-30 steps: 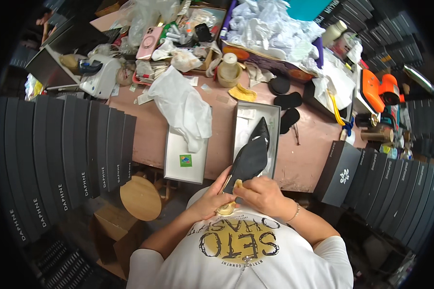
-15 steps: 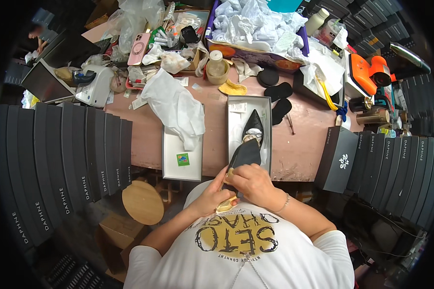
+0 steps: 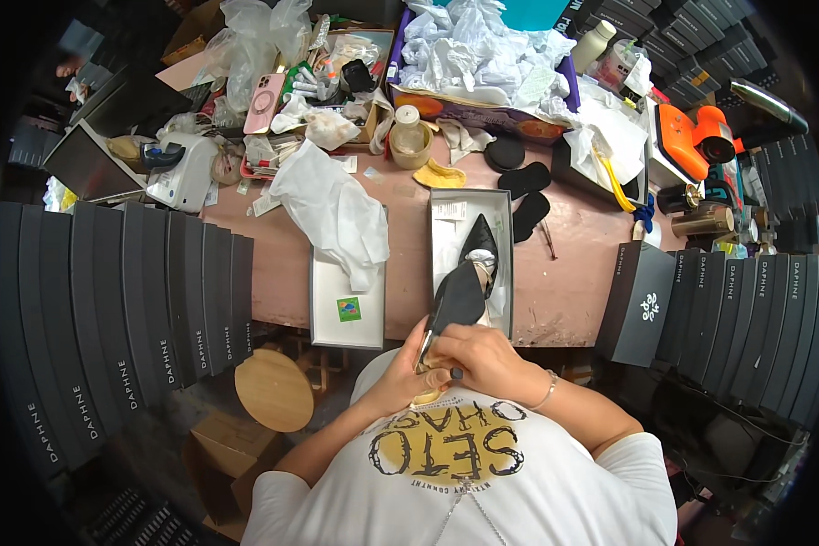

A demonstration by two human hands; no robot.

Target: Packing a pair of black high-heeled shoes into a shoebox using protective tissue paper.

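Observation:
A black pointed shoe [image 3: 458, 298] is in my hands near my body, its dark sole turned up and its toe over the open box. My left hand [image 3: 402, 375] grips its near end from the left. My right hand [image 3: 475, 359] is closed against the same end from the right, its fingertips partly hidden. A small dark tip, seemingly the heel, shows between the hands. Below the left fingers is something pale yellow [image 3: 425, 398], too covered to name. Another black pointed shoe [image 3: 479, 239] lies in the open shoebox [image 3: 508, 278], with white paper around it.
A box lid [image 3: 348, 334] with white tissue paper [image 3: 329, 205] lies left of the shoebox. Black insoles [image 3: 530, 217], a yellow cloth [image 3: 439, 174] and a jar [image 3: 409, 141] sit beyond. Dark shoeboxes [image 3: 132, 309] stand at both sides. A purple crate [image 3: 482, 111] holds crumpled paper.
The shoe has tilted slightly and its near end has turned, so the dark tip now shows between my hands. My right hand has shifted a little down along it. The view has moved slightly.

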